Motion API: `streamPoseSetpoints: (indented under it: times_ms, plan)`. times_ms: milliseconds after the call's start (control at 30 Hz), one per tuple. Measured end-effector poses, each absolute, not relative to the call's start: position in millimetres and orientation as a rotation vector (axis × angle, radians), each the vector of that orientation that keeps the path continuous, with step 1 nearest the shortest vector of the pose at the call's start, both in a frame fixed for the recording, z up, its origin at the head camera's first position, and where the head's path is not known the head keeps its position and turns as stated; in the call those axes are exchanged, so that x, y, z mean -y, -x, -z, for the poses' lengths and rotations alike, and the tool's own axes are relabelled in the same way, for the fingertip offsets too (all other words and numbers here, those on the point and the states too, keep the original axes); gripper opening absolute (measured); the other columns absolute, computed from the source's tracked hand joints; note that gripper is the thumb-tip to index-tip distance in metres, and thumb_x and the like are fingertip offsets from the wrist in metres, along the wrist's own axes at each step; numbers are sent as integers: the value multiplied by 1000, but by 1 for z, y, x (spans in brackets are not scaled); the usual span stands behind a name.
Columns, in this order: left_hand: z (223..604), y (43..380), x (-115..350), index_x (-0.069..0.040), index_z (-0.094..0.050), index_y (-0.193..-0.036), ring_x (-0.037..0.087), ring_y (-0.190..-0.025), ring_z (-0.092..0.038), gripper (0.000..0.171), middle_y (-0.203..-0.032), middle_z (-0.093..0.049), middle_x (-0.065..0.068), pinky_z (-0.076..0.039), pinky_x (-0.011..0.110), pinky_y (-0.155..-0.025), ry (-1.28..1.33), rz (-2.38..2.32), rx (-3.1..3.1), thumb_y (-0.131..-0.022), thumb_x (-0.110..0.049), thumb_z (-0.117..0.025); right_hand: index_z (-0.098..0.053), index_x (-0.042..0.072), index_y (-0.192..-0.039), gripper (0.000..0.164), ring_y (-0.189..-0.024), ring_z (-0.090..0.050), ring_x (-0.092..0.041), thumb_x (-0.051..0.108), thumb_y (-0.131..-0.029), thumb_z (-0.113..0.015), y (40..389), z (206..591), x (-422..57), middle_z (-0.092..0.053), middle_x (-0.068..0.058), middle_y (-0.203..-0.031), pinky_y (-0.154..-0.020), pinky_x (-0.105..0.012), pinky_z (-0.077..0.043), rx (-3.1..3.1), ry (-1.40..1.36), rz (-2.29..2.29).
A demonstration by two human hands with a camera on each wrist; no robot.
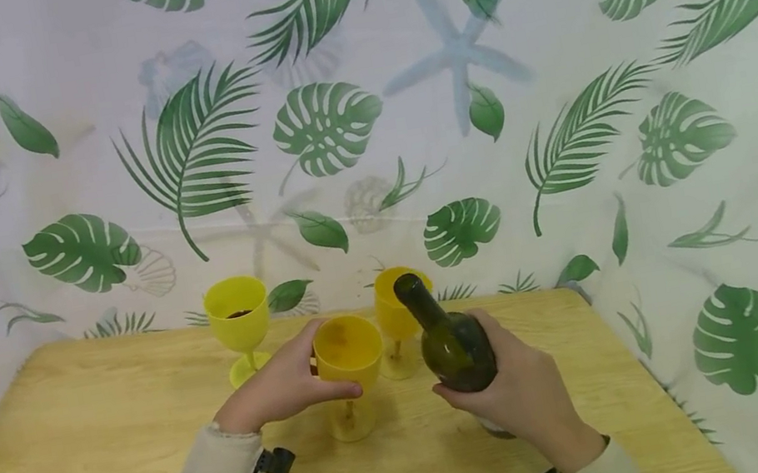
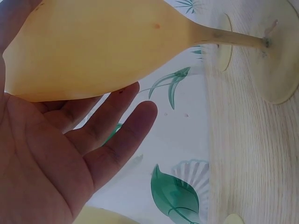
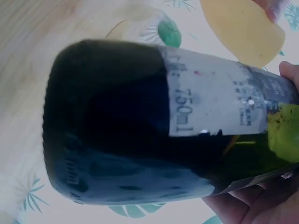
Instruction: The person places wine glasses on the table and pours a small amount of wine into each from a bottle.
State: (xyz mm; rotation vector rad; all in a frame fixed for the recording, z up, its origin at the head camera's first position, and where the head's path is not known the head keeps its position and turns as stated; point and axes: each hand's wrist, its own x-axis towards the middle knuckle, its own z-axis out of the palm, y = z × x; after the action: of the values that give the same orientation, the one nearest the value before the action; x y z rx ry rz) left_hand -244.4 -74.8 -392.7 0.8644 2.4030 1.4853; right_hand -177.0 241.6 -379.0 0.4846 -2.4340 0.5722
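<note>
My left hand (image 1: 283, 384) holds a yellow goblet (image 1: 349, 351) by its bowl, the thumb across the near side. In the left wrist view the goblet (image 2: 103, 51) shows its stem and round foot close to the tabletop, with fingers curved along the bowl. A dark green glass wine bottle (image 1: 459, 353) is gripped round its body by my right hand (image 1: 530, 383). Its neck leans up and left toward the goblets, mouth uncovered. The right wrist view shows the bottle (image 3: 112, 126) from its base, with dark liquid inside and a white label (image 3: 210, 98) reading 750ml.
Another yellow goblet (image 1: 238, 316) with dark liquid in it stands at the back left of the wooden table (image 1: 101, 471). A third goblet (image 1: 392, 310) stands behind the bottle neck, partly hidden by it. A leaf-patterned sheet (image 1: 370, 187) hangs along the table's back and right edges.
</note>
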Motion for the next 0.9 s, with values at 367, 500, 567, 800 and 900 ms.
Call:
streamPoseSetpoints:
  times_ms: [367, 500, 567, 800, 900]
  plan:
    - [394, 246, 75, -22, -39, -151, 19, -120, -59, 87, -135, -60, -3, -50, 50, -104, -869, -1488, -2397, -82, -37, -90, -53, 10, -138, 94, -74, -71, -21, 53, -65, -94, 189, 357, -253, -74, -10, -105, -59, -37, -59, 2527, -657, -230]
    - [393, 244, 76, -21, -34, -153, 21, -120, -58, 93, -137, -57, 1, -53, 47, -102, -827, -1470, -2418, -81, -38, -91, -53, 9, -139, 95, -71, -70, -23, 53, -66, -94, 193, 351, -256, -73, -12, -105, -55, -37, -58, 2564, -684, -140]
    - [392, 243, 77, -22, -32, -153, 21, -120, -58, 96, -138, -56, 2, -54, 45, -101, -792, -1463, -2430, -79, -39, -91, -53, 9, -139, 94, -72, -70, -23, 53, -67, -93, 195, 348, -258, -72, -12, -106, -55, -37, -57, 2578, -705, -102]
    - [392, 248, 80, -25, -32, -155, 23, -125, -57, 98, -142, -54, 2, -51, 48, -105, -804, -1481, -2421, -79, -40, -91, -53, 10, -138, 90, -70, -68, -20, 52, -69, -92, 201, 339, -261, -71, -11, -102, -53, -37, -56, 2594, -782, 19]
    - [393, 249, 81, -25, -31, -156, 23, -129, -54, 99, -146, -51, 2, -48, 51, -109, -808, -1487, -2421, -79, -43, -91, -52, 9, -137, 89, -69, -69, -21, 52, -69, -92, 202, 335, -261, -70, -11, -101, -52, -36, -56, 2596, -814, 71]
